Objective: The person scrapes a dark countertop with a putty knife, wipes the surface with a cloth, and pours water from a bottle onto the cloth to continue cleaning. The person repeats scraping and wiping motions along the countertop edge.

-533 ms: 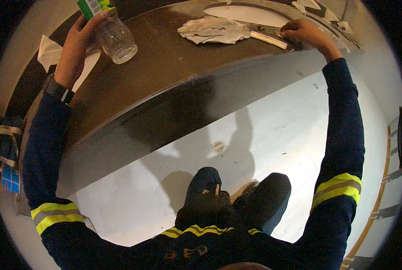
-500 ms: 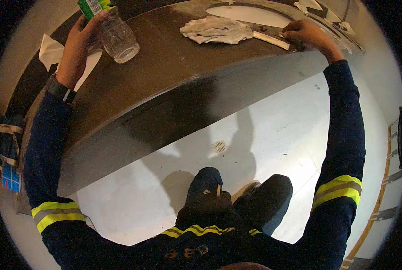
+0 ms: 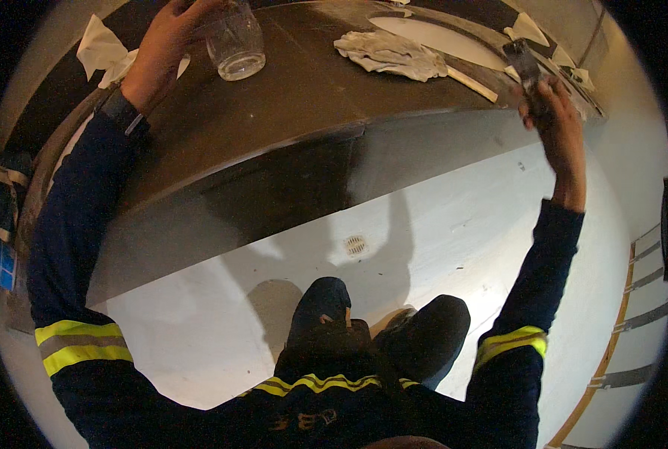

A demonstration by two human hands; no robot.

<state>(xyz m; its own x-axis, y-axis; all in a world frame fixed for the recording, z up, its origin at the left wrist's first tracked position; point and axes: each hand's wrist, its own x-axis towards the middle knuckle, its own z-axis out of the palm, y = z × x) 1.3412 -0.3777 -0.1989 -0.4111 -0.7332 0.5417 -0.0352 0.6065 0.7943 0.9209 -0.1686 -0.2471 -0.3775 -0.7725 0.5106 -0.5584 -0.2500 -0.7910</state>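
Note:
At the far left of the dark brown countertop (image 3: 289, 97), my left hand (image 3: 166, 49) is closed around a clear plastic bottle (image 3: 237, 52). The bottle's upper part is cut off by the picture's edge. My right hand (image 3: 555, 112) is raised near the counter's right end, gripping a dark, flat-bladed tool (image 3: 523, 61) that looks like a putty knife. Its blade points up and away from me. To the left of that hand lies a crumpled off-white cloth (image 3: 390, 56), with a pale wooden stick (image 3: 472, 83) showing from its right side.
A white oval (image 3: 442, 39) shows in the counter behind the cloth. Torn white paper pieces (image 3: 106, 49) stand at the left, and more paper (image 3: 527, 30) at the far right. Below the counter's front face (image 3: 274, 209) is a pale floor with a round drain (image 3: 356, 245).
My right hand has lifted off the counter and come nearer, with the flat tool now visible in it. My left hand and the bottle have shifted up and right in the picture.

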